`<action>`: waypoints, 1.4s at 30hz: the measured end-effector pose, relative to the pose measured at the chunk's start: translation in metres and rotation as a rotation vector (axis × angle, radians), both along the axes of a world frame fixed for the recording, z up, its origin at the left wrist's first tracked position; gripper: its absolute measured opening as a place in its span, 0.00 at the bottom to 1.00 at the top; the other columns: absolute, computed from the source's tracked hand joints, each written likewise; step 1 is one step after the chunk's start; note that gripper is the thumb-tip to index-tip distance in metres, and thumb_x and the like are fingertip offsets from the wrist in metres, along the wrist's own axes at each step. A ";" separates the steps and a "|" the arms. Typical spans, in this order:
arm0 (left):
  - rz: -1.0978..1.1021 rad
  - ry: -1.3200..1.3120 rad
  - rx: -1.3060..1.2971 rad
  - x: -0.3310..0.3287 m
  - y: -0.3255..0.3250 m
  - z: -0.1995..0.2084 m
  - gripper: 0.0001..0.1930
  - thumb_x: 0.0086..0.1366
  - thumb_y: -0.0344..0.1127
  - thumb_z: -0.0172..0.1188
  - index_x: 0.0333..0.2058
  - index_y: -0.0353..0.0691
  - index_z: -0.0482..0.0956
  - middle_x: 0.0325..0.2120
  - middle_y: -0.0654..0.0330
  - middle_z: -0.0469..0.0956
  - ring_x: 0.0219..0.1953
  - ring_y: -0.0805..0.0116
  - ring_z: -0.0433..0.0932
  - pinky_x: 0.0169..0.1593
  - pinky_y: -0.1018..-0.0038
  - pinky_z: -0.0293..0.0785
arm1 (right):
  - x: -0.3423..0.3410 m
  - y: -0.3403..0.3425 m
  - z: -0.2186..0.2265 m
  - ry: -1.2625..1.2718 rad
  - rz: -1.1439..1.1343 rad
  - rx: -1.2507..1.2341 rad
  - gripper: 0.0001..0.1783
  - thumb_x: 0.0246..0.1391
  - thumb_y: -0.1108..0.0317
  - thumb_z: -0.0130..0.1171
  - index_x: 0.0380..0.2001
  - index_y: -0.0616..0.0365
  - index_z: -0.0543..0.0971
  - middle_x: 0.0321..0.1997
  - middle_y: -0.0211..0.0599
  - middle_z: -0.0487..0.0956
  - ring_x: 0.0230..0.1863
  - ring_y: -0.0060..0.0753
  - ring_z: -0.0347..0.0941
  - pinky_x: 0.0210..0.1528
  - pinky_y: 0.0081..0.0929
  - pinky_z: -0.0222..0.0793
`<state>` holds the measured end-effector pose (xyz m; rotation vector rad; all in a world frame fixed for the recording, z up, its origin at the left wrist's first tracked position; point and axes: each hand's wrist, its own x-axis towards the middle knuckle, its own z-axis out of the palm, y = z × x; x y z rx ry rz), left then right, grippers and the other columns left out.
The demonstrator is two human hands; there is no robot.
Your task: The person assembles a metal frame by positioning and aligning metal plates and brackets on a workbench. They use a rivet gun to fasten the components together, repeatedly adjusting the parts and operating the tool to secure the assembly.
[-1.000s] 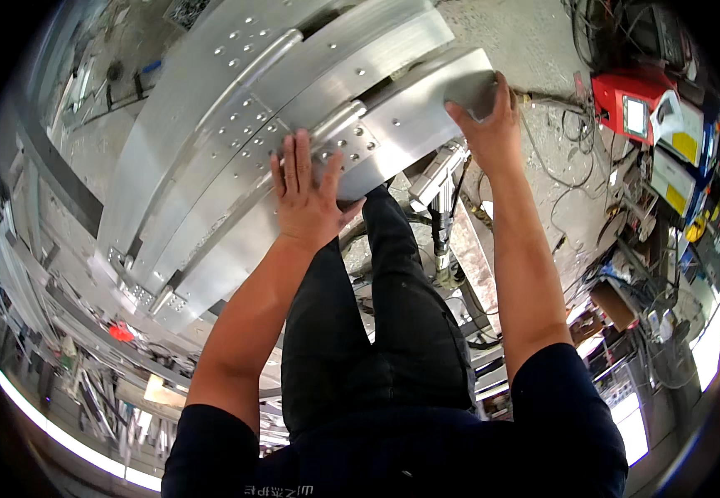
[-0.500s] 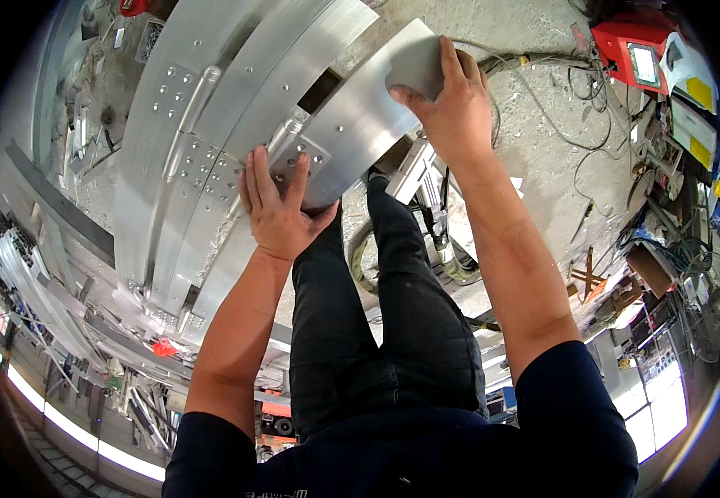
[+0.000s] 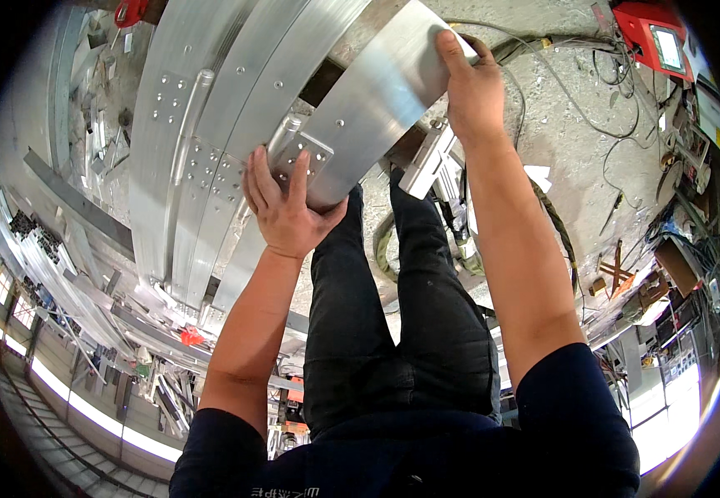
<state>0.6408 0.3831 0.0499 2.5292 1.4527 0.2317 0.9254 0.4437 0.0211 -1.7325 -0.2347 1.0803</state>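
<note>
My left hand (image 3: pixel 287 217), fingers spread, lies at the near end of the metal plate (image 3: pixel 377 95), which sits just right of the long riveted panels (image 3: pixel 264 95). Farther right of the panels, my right hand (image 3: pixel 475 98) is clamped on the plate's far end. A red machine (image 3: pixel 644 37) stands well to the panels' right.

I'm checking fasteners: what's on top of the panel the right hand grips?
The panel bears a small studded plate; whatever the left hand covers there cannot be seen.
</note>
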 end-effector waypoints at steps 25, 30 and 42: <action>-0.024 -0.025 -0.082 0.002 0.046 0.015 0.44 0.50 0.55 0.76 0.57 0.28 0.72 0.48 0.51 0.71 0.50 0.52 0.69 0.56 0.56 0.62 | 0.016 -0.014 -0.016 -0.071 0.217 0.012 0.40 0.55 0.44 0.69 0.56 0.68 0.72 0.46 0.40 0.81 0.46 0.26 0.75 0.49 0.22 0.71; -0.096 -0.091 -0.075 -0.007 0.049 0.010 0.44 0.49 0.51 0.78 0.58 0.26 0.72 0.45 0.52 0.71 0.49 0.53 0.69 0.54 0.57 0.64 | 0.012 -0.011 -0.005 -0.179 0.260 -0.096 0.40 0.56 0.43 0.68 0.56 0.68 0.72 0.46 0.43 0.81 0.47 0.29 0.76 0.50 0.24 0.71; -0.102 0.104 0.002 -0.007 0.046 0.012 0.45 0.53 0.63 0.69 0.57 0.30 0.72 0.44 0.50 0.71 0.48 0.49 0.72 0.61 0.43 0.63 | 0.013 -0.012 -0.004 -0.275 0.325 -0.073 0.36 0.56 0.41 0.66 0.54 0.62 0.76 0.44 0.41 0.82 0.46 0.29 0.77 0.48 0.26 0.73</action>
